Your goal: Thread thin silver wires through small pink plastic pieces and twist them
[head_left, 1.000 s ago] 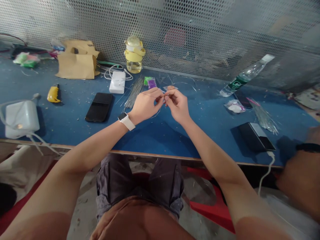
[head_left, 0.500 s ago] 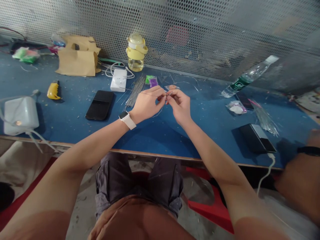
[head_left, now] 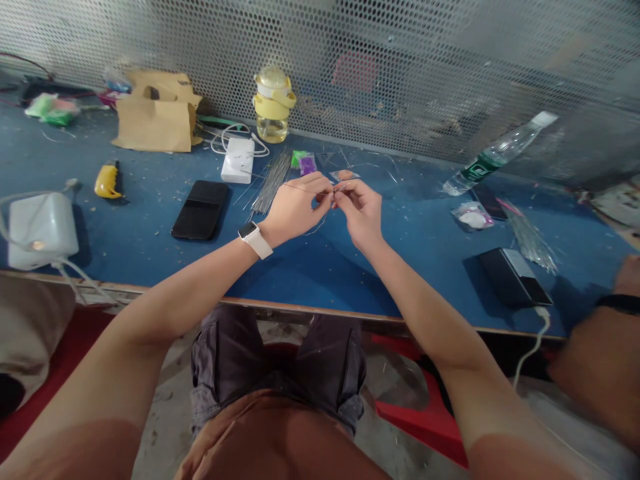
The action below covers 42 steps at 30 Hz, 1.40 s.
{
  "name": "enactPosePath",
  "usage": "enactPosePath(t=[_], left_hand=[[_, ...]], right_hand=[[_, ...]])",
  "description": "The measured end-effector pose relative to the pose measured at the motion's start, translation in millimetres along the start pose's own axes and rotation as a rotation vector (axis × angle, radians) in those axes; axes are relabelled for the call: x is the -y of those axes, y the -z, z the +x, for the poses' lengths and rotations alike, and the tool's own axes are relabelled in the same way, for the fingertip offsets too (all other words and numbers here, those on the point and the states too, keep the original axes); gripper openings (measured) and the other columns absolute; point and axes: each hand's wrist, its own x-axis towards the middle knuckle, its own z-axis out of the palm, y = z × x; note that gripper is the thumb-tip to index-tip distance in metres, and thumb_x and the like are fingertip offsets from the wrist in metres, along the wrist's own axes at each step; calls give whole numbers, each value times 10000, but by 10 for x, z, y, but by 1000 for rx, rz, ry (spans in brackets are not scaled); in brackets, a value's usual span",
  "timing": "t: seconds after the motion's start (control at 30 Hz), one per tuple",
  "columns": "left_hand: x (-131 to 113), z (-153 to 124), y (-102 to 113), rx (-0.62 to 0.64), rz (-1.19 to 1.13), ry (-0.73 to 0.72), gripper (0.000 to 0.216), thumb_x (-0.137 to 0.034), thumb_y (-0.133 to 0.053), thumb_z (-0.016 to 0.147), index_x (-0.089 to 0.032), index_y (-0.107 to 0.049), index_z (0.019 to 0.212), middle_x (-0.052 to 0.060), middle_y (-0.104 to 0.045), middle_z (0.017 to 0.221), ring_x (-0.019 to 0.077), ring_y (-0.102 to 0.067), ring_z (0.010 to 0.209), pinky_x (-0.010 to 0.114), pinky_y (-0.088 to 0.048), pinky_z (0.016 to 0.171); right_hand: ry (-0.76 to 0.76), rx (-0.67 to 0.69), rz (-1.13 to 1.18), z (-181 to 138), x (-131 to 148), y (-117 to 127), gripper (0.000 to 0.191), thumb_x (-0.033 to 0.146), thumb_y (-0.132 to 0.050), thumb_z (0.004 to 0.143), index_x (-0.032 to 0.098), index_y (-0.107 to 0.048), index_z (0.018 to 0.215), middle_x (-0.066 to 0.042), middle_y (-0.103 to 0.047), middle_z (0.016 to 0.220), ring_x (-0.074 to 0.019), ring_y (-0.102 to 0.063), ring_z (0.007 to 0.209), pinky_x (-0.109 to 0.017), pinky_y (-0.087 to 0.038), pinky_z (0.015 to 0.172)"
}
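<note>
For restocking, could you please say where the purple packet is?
In the head view, the purple packet lies just beyond the left hand, beside the green packet, right of the wire bundle.

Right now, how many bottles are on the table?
2. The yellow bottle is beyond the left hand; the clear bottle is toward the back right. Any behind the brown paper would be hidden.

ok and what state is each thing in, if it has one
Left hand: pinched on thin wire
Right hand: pinched on the same wire
Smartwatch: worn, screen dark
Black phone: flat, screen dark
Yellow drinking bottle: upright, lid on, partly filled
Plastic water bottle: capped
Black device: cable plugged in
Wire bundle: lying flat
</note>
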Motion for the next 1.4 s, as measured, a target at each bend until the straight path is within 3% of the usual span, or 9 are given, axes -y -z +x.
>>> enactPosePath(t=[0.43,0.83,1.4], left_hand=[[9,10,5,19,-10,20,178,-149,-652,1056,-214,-769,939,56,-767,927,196,-718,815,347,-528,758],[-1,36,29,28,-99,45,194,-154,-646,1047,-225,-776,923,61,-804,928,214,-756,855,400,-626,872],[-30,36,14,-9,-210,91,206,-134,-663,1050,-206,-780,896,53,-821,923,168,-719,784,336,-600,768]], right_hand=[[-13,2,-13,9,-5,15,540,812,-933,839,298,-811,952,-2,-766,910,-182,-685,762,-375,-604,728],[23,-16,-58,-16,105,-18,584,863,-895,847,298,-778,937,-13,-775,927,-212,-724,831,-425,-646,838],[94,-41,-135,-60,79,-26,545,841,-806,948,300,-743,982,-33,-778,1003,-235,-750,914,-455,-653,905]])
